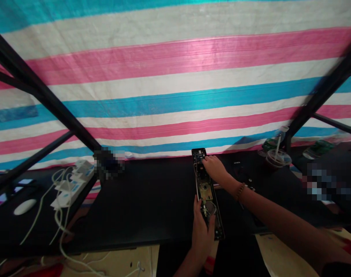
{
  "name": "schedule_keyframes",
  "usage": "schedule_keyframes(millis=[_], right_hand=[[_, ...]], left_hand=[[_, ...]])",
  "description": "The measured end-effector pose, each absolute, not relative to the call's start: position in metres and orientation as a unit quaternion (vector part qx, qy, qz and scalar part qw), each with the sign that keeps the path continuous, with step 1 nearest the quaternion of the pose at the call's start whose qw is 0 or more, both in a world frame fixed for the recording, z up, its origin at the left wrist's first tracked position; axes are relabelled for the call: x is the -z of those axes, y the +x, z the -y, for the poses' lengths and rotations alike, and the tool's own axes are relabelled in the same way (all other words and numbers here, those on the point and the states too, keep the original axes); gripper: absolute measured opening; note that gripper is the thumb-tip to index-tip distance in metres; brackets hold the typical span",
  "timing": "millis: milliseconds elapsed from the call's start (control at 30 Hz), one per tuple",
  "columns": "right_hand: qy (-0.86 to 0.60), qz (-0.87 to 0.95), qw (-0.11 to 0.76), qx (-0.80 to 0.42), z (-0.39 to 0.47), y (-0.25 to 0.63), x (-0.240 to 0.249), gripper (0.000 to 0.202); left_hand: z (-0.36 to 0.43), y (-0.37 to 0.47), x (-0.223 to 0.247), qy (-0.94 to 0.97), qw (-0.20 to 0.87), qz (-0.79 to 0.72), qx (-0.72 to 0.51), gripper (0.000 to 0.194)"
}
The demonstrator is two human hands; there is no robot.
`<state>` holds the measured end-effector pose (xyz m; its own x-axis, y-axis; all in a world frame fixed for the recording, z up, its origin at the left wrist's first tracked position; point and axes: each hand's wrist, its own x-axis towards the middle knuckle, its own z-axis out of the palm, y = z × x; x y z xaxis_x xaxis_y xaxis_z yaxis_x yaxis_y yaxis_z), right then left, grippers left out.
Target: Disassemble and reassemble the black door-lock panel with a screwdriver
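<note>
Your left hand [203,231] grips the near end of the long black device panel [206,192], which lies opened on the dark table [152,200]. Your right hand [215,169], fingers curled, presses its far end; a lidded drink cup [276,158] stands well right.

pixelated patch [109,163] beside power strip [74,181], another blurred patch [322,184] at right, left hand [203,231] hiding panel's [206,188] near end

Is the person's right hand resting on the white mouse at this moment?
No. The right hand touches the far end of the long black panel, while the white mouse lies untouched far off to the left.
</note>
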<state>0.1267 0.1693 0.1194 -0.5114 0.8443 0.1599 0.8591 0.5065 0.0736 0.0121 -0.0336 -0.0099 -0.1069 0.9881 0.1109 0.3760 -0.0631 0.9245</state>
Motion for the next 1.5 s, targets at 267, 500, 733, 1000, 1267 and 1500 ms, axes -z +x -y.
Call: schedule_keyframes(millis=[267,500,733,1000,1267,1500], right_hand=[[-0.485,0.870,0.043,0.081,-0.169,0.131,-0.118,0.014],[-0.492,0.867,0.036,0.078,-0.171,0.128,-0.123,0.013],[-0.494,0.866,0.028,0.066,-0.175,0.132,-0.120,0.015],[-0.482,0.873,0.032,0.060,-0.179,0.135,-0.123,0.014],[-0.502,0.862,0.041,0.055,-0.170,0.134,-0.115,0.015],[-0.513,0.856,0.049,0.041,-0.169,0.130,-0.117,0.017]], left_hand=[[0.034,0.014,0.007,0.578,0.355,-0.589,-0.440,0.059],[0.036,0.012,0.003,0.570,0.367,-0.585,-0.445,0.060],[0.035,0.012,0.001,0.565,0.374,-0.582,-0.450,0.061],[0.036,0.013,0.003,0.566,0.374,-0.581,-0.450,0.060],[0.035,0.013,0.004,0.559,0.374,-0.591,-0.445,0.061],[0.034,0.014,-0.002,0.555,0.380,-0.600,-0.433,0.060]])
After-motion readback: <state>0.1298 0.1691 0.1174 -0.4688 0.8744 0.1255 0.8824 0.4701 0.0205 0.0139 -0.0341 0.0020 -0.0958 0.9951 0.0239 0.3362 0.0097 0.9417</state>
